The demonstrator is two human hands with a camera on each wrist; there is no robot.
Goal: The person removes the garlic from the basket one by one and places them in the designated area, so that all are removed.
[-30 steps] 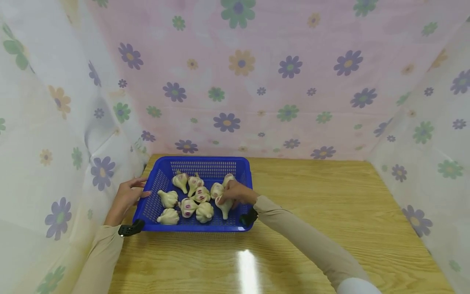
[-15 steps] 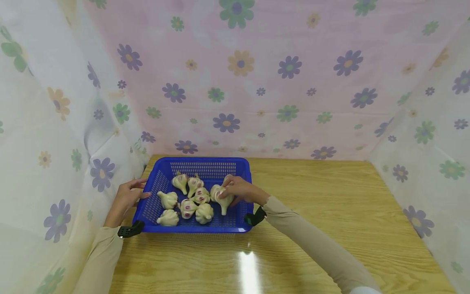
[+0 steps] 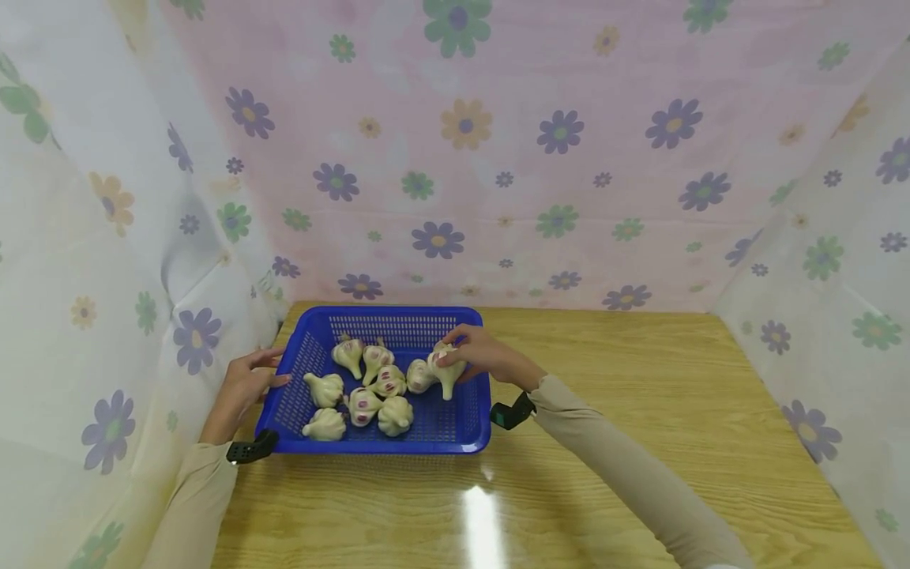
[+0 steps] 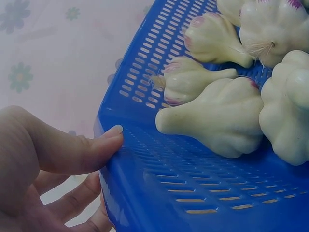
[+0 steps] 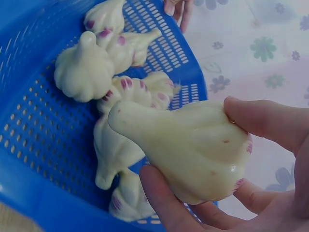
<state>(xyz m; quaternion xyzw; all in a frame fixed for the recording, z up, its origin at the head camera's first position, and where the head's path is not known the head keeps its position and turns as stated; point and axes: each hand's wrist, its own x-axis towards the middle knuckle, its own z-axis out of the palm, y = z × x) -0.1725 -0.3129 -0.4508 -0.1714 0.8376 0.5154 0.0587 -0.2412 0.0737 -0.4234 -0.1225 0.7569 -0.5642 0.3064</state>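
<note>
My left hand [image 3: 244, 387] grips the left rim of a blue plastic basket [image 3: 377, 446]. In the left wrist view its thumb [image 4: 82, 152] lies over the rim, with the other fingers outside the wall. Over the basket's right side, my right hand [image 3: 490, 353] holds a garlic bulb [image 5: 193, 150] between thumb and fingers, its stem pointing down in the head view. Several other white garlic bulbs [image 3: 394, 415], some with purple marks, lie in the basket's left and middle. One garlic bulb [image 3: 419, 377] sits just left of the held one.
The basket stands on a wood-grain table [image 3: 604, 442], near its left and back edges. Flower-print cloth [image 3: 498, 197] hangs behind and along both sides. Bare table runs to the right of the basket and in front of it.
My right hand has lifted the garlic bulb and moved it slightly to the right and back, up from the basket's right side. The left hand stays on the rim.
</note>
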